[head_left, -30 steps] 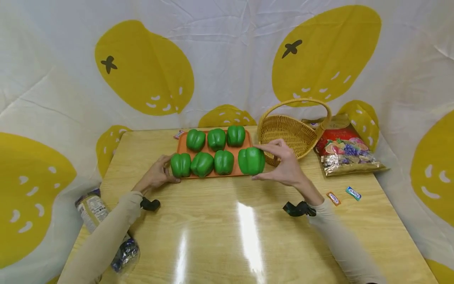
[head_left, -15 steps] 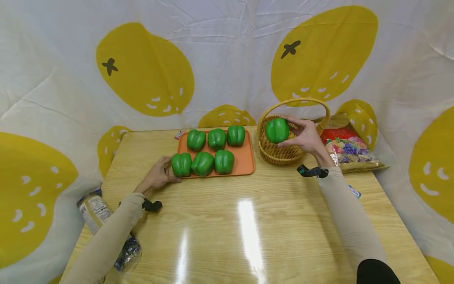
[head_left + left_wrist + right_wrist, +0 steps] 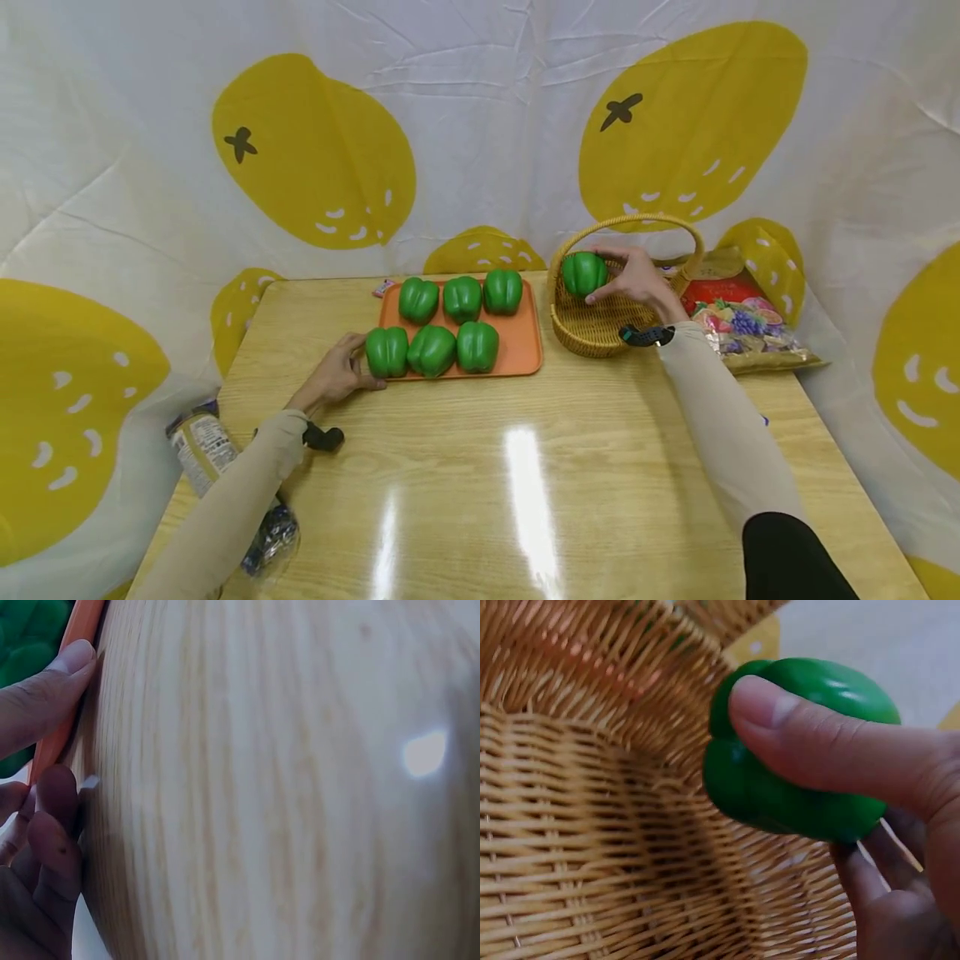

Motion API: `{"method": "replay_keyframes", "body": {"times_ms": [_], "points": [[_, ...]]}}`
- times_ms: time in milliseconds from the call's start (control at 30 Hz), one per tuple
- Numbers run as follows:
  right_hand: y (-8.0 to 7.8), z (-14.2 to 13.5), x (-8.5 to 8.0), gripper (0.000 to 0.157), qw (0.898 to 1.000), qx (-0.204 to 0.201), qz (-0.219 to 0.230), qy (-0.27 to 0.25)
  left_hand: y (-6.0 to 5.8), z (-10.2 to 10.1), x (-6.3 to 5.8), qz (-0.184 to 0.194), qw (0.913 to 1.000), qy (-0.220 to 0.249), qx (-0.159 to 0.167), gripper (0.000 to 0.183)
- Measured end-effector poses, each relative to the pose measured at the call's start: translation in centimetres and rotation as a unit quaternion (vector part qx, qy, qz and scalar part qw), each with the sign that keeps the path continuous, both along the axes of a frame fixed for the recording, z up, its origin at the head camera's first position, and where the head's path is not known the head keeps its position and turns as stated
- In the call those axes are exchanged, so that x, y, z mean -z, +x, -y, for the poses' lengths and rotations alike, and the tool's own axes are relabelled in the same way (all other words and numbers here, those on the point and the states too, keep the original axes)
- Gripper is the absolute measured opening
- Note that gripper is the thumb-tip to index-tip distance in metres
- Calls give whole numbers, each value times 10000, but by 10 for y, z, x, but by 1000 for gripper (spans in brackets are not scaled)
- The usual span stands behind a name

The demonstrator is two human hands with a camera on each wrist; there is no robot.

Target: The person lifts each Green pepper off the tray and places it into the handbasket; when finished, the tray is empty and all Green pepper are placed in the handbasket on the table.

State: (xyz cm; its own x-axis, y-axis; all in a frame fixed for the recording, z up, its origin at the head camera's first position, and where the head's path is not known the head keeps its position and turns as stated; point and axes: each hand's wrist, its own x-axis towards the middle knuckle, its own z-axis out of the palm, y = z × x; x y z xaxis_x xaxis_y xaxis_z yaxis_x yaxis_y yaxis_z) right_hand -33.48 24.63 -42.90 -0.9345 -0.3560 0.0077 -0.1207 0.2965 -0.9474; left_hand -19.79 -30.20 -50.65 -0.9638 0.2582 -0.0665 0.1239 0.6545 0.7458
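Note:
My right hand grips a green bell pepper inside the wicker basket, towards its left side. In the right wrist view the thumb lies across the pepper, above the woven basket floor. My left hand holds the left end of the orange tray, its thumb on the tray's edge in the left wrist view. On the tray sit several green bell peppers in two rows, among them a front pepper and a back pepper. The tray's front right corner is bare.
The basket's tall handle arches over the right hand. Right of the basket lies a red and gold candy bag. A jar and a crinkled dark wrapper lie near the left arm. A patterned cloth hangs behind the wooden table.
The right hand has carried a bell pepper from the tray's front right corner rightward into the basket. My left hand stays at the tray's left end.

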Motion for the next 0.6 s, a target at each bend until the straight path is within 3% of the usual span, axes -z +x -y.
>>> {"method": "replay_keyframes", "body": {"times_ms": [200,433,600], "points": [[-17,-8,28,84,9947,-93,24,1027,1,-1,-1,-8,10000,-52,42,99],[-15,-6,23,83,9935,-130,-10,1128,2,-1,-1,26,10000,-50,-12,102],[-24,-6,32,93,9819,-94,-517,1819,3,-2,-1,30,9999,-133,-27,102]]}}
